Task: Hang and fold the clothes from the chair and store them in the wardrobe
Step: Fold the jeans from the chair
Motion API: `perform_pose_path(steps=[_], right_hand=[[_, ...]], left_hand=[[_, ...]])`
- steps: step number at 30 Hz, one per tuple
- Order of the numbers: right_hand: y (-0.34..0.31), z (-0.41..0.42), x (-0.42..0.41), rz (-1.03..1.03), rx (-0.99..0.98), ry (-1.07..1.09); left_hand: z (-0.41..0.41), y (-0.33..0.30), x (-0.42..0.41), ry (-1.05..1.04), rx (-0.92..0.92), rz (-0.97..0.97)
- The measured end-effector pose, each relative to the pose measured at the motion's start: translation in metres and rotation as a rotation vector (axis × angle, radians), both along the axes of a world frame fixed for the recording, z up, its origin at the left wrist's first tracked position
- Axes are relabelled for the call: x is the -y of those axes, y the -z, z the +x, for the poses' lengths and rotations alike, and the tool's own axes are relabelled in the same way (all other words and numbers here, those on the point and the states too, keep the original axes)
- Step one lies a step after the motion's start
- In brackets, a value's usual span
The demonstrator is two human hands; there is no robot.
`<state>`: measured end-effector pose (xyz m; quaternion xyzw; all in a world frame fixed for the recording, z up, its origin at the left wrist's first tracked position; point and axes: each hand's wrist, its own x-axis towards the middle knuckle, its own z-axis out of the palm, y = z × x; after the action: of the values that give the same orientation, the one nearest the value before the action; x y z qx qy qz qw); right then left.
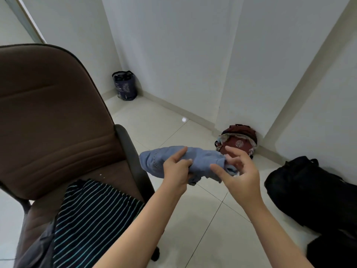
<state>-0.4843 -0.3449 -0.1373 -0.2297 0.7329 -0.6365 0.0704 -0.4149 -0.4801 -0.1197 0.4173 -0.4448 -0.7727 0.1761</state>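
Observation:
A bunched light blue denim garment (154, 158) hangs in the air over the floor, just right of the brown office chair (56, 120). My left hand (176, 170) grips its middle from below, index finger stretched along the top. My right hand (238, 174) sits at the garment's right end, fingers spread and loosely bent, fingertips touching the cloth edge. A dark navy shirt with thin pale stripes (92, 221) lies across the chair seat, with a grey garment (41, 246) beside it at the seat's front left.
A dark red backpack (238, 141) leans in the wall corner past my hands. A black bag (309, 192) lies on the tiled floor at the right. A dark blue bag (125, 86) stands in the far corner. White walls enclose the space.

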Motion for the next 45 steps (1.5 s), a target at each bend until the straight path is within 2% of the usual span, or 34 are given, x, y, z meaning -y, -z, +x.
perform_pose_path(steps=[3, 5, 7, 10, 15, 20, 24, 28, 30, 34, 40, 45], right_hand=[[-0.004, 0.003, -0.002, 0.002, 0.269, -0.057], [-0.004, 0.010, -0.003, -0.022, 0.633, -0.185], [0.002, 0.012, -0.003, -0.144, 0.863, -0.248], [0.007, 0.009, 0.002, -0.409, 1.035, -0.184], [0.015, 0.038, 0.010, -0.420, 0.943, 0.105], [0.021, 0.091, 0.009, -0.551, 0.778, 0.178], [0.021, 0.142, 0.004, -0.513, 0.636, 0.227], [0.013, 0.197, -0.012, -0.437, 0.521, 0.260], [0.009, 0.223, -0.021, -0.418, 0.510, 0.257], [0.002, 0.265, -0.042, -0.352, 0.480, 0.229], [-0.011, 0.315, -0.087, -0.370, 0.458, 0.206], [-0.014, 0.349, -0.135, -0.319, 0.404, 0.287]], left_hand=[[0.006, 0.003, 0.001, -0.008, -0.061, -0.094], [0.012, 0.004, 0.000, 0.021, -0.132, -0.143], [0.019, 0.011, -0.001, 0.091, -0.201, -0.185], [0.033, 0.020, -0.005, 0.201, -0.262, -0.249], [0.060, 0.028, -0.006, 0.324, -0.337, -0.243], [0.109, 0.035, 0.002, 0.451, -0.327, -0.291], [0.160, 0.040, 0.016, 0.590, -0.119, -0.492], [0.206, 0.050, 0.041, 0.573, 0.015, -0.556], [0.219, 0.050, 0.053, 0.642, 0.064, -0.585], [0.227, 0.037, 0.058, 0.923, -0.117, -0.366], [0.237, 0.059, 0.032, 1.199, -0.216, -0.176], [0.247, 0.070, -0.016, 1.432, -0.249, -0.121]])
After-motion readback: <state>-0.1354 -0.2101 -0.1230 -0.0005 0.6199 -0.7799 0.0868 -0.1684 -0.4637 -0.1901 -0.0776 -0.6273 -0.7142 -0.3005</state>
